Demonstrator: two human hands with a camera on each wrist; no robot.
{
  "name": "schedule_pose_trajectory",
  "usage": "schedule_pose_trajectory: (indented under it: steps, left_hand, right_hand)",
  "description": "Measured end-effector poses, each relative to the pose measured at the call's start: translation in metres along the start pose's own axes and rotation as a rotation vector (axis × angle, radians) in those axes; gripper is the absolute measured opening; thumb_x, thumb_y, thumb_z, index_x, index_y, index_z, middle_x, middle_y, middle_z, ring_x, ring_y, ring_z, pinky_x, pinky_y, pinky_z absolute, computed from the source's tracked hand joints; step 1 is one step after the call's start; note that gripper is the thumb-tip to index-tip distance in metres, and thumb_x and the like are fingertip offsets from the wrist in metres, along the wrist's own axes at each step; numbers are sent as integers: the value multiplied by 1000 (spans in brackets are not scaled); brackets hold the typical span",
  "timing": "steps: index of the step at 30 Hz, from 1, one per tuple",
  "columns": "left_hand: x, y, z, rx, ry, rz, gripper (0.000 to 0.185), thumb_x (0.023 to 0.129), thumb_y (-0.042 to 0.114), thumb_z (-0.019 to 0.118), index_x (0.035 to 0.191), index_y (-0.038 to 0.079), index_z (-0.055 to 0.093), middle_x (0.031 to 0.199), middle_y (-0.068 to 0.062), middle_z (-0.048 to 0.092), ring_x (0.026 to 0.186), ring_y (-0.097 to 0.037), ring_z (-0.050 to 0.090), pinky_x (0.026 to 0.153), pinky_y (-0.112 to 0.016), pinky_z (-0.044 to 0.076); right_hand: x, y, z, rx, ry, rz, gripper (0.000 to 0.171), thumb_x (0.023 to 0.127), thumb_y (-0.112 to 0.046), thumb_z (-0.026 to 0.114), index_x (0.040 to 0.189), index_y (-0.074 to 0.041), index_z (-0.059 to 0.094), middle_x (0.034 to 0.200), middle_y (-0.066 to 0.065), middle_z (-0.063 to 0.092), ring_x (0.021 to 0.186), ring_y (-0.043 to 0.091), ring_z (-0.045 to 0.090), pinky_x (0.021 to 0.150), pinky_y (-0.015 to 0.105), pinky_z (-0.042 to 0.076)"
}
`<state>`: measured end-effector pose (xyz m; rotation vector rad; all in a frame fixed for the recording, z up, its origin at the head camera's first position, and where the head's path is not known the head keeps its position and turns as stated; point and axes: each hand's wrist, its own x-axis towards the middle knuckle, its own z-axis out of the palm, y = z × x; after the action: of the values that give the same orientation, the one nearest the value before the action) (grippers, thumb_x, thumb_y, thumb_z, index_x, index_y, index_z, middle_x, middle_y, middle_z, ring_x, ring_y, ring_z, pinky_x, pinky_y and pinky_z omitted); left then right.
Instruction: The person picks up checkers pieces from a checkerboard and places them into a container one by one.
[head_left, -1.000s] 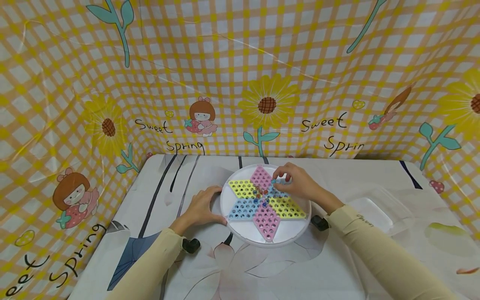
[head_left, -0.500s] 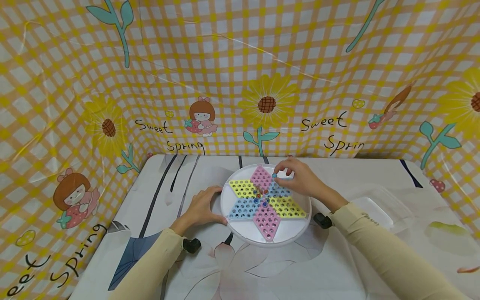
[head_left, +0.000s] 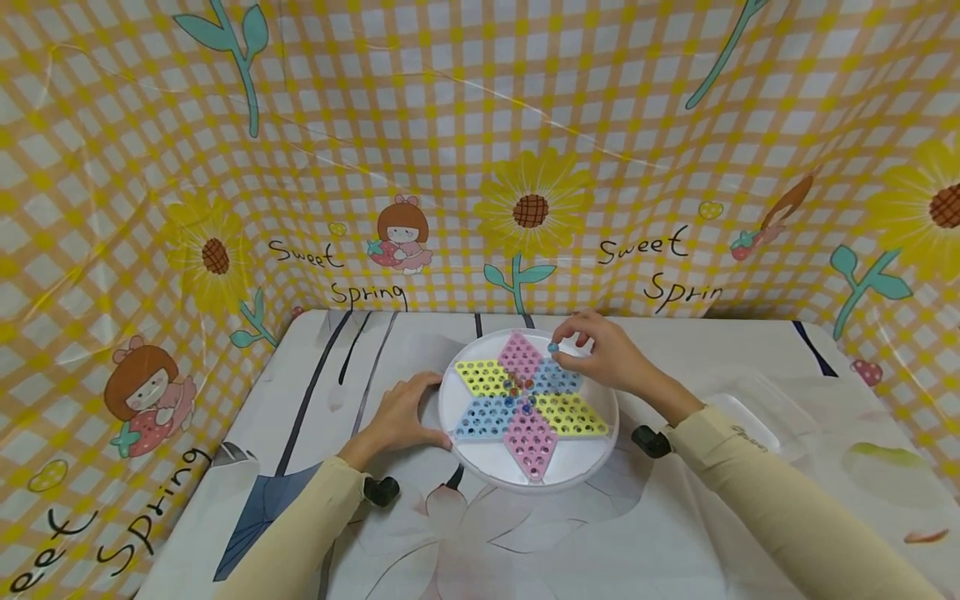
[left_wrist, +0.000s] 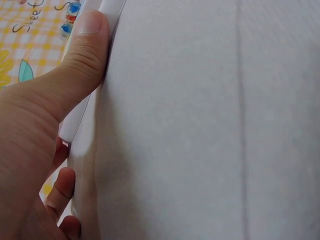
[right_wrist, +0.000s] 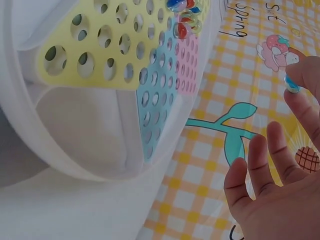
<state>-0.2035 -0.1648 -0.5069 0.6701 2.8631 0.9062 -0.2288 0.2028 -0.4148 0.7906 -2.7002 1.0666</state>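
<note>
A round white Chinese checkers board (head_left: 480, 467) lies on the table, with pink, yellow and blue perforated star points. Several glass marbles (head_left: 527, 407) sit around its centre, blue and red among them. My left hand (head_left: 401, 414) holds the board's left rim, its thumb along the edge in the left wrist view and other fingers lower down. Over the far right of the board, my right hand (head_left: 607, 358) pinches a light blue marble (right_wrist: 291, 85) between thumb and index finger. Its other fingers are spread loosely, and the marble is raised above the blue point.
To the right, partly behind the right forearm, stands a clear plastic container (head_left: 750, 421). A pale printed cloth (head_left: 525, 550) covers the table. Behind rises a yellow checked curtain (head_left: 465, 108) with sunflowers.
From the blue point, my right hand has lifted slightly up and to the right with the light blue marble. My left hand stays on the board's rim.
</note>
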Motion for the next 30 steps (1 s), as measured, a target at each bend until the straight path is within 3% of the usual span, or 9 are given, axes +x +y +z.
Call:
schedule_pose_trajectory:
  steps: [14, 19, 30]
  left_hand:
    - [0, -1, 2, -2, -1, -3, 106, 61, 47, 98, 148, 14, 48, 153, -5, 49, 121, -28, 51, 96, -48, 37]
    - [1, -3, 3, -1, 5, -5, 105, 61, 47, 98, 148, 15, 48, 153, -4, 49, 121, -27, 50, 96, -47, 36]
    - [-1, -2, 2, -12, 16, 13, 106, 59, 49, 99, 147, 15, 50, 151, -3, 52, 115, -24, 50, 94, -46, 36]
  right_hand:
    - [-31, 5, -39, -69, 22, 84, 13, 92, -22, 78, 103, -18, 72, 115, 4, 64, 93, 26, 58, 75, 39, 48]
    - [-48, 11, -56, -107, 61, 99, 14, 92, -23, 79, 103, -19, 71, 113, 3, 64, 92, 23, 55, 72, 33, 47]
    - [-88, 31, -91, -143, 143, 100, 18, 89, -15, 81, 102, -21, 72, 107, -1, 60, 87, 3, 49, 68, 17, 43]
